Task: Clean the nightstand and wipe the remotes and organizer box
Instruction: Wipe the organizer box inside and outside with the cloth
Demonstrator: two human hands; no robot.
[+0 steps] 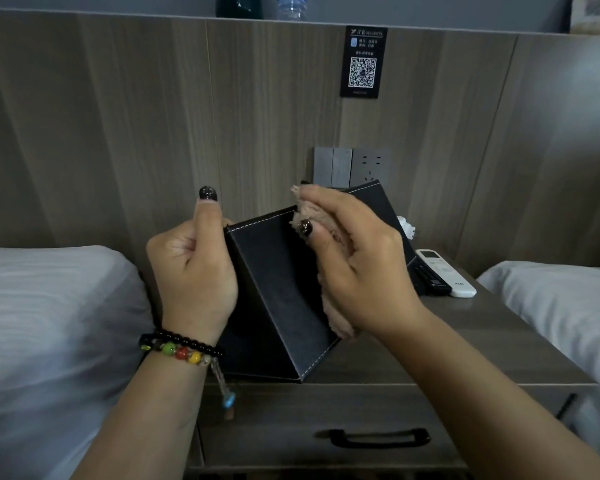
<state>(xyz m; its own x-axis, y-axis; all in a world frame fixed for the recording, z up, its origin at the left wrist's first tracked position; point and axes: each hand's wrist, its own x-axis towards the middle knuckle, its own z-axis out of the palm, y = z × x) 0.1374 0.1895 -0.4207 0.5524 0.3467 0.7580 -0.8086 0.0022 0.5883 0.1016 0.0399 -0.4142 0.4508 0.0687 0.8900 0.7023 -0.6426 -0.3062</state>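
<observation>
The black leather organizer box [278, 292] with white stitching is held tilted above the wooden nightstand [482, 344]. My left hand [194, 268] grips its left wall, thumb raised. My right hand [357, 261] presses a fluffy pinkish-brown cloth [336, 317] against the box's right side and rim. A white remote [445, 271] and a black remote [428, 275] lie side by side on the nightstand behind my right hand; the box partly hides the black one.
White bedding lies to the left [49, 323] and right [568, 306] of the nightstand. A drawer with a black handle [378, 438] faces me. The wood headboard carries a switch and socket panel [352, 166] and a QR-code sign [362, 62]. Bottles stand on the ledge above.
</observation>
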